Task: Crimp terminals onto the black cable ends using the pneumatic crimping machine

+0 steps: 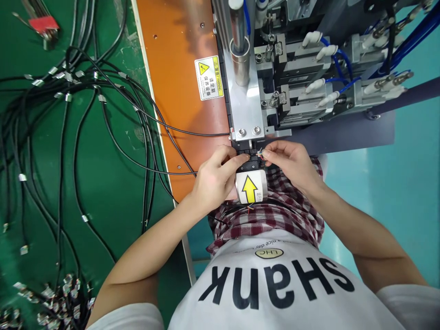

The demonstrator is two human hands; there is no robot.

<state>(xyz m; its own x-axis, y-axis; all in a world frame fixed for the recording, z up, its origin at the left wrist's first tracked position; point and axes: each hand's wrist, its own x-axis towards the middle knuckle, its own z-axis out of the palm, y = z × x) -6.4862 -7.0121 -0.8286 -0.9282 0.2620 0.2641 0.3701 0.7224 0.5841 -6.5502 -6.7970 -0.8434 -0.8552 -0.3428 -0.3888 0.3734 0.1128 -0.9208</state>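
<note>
My left hand has its fingers curled, pressing a thin black cable against the black fixture at the machine's front. My right hand pinches the cable's stripped end, where small coloured wires show beside the fixture. Just below the fixture sits a white block with a yellow arrow label. Both hands meet directly under the metal press head.
An orange plate with a yellow warning sticker lies left of the machine. Several black cables with metal clips spread over the green mat. Pneumatic cylinders with blue hoses stand at the upper right. A red-handled tool lies far left.
</note>
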